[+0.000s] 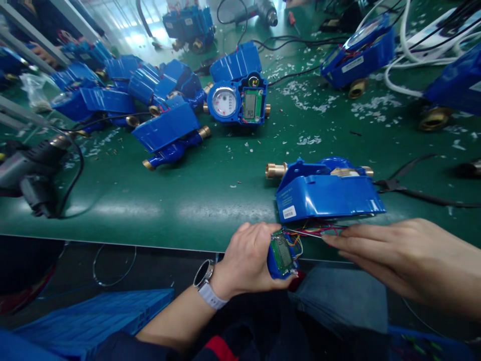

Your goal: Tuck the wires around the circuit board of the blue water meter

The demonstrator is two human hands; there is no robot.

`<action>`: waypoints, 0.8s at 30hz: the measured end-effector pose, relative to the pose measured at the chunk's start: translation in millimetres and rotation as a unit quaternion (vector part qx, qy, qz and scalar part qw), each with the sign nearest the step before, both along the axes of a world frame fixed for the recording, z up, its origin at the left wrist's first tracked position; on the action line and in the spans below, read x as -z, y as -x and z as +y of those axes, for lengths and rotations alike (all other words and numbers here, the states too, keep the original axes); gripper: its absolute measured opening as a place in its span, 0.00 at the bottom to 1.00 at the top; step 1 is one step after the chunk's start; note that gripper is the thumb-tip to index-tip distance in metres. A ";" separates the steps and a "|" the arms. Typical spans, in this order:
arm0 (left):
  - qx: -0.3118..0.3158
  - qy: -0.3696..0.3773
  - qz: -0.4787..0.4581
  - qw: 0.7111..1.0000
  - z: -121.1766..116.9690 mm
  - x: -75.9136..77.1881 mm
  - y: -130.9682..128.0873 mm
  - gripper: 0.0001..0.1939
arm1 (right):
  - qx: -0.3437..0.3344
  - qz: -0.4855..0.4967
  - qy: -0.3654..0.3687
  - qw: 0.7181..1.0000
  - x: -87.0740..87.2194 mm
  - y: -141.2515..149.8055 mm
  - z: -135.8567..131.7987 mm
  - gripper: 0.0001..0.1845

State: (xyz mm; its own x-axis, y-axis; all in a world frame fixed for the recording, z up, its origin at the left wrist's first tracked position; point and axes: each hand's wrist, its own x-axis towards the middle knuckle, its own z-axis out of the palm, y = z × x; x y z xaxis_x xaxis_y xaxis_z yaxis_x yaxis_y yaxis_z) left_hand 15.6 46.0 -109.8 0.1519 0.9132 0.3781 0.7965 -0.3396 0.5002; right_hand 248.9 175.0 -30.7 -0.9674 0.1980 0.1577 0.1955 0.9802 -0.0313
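Item: left hand (248, 260), wristwatch (205, 276) on the wrist, is closing around a small blue module (281, 255) with a green display board, gripping it just off the near edge of the table (210, 200). The board is facing up, probably so that it is staying readable while the leads are being handled.

Item: right hand (406, 255) is lying nearly flat, fingers long and close together, the fingertips pressing or pinching a bundle of coloured wires (319, 231). Whether the fingers are actually pinching the wires cannot be told from this view.

Item: wires are running from the module to the underside of a blue meter (326, 193), which is sitting at the table's near edge, brass fitting (276, 170) pointing left, lid hanging toward the person. Module and meter are sitting close together, seemingly because the leads are short.

Item: open meter (238, 100) is lying mid-table, dial and green board showing.

Item: heap of blue meters (150, 100) is crowding the far left; more meters (356, 55) are resting far right.

Item: heat gun (30, 170) is lying at the left edge, cable trailing.

Item: black cutters (394, 184) are lying just right of the near meter.

Item: white scraps (311, 100) are littering the green surface.

Item: blue crate (97, 316) is sitting below the table, left of the person's lap.
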 end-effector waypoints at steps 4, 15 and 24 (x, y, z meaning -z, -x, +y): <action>0.013 0.005 0.007 1.000 -0.4 -1.7 2.7 0.34 | 0.003 0.015 0.098 0.995 10.6 -6.5 10.5 0.21; 0.053 0.030 0.043 0.997 3.3 -13.2 10.3 0.36 | 0.076 -0.007 -0.038 0.996 14.2 -7.6 -12.2 0.29; 0.041 0.007 0.033 0.999 1.7 -5.5 7.1 0.35 | 0.054 0.016 -0.126 0.990 -21.5 31.2 -55.7 0.25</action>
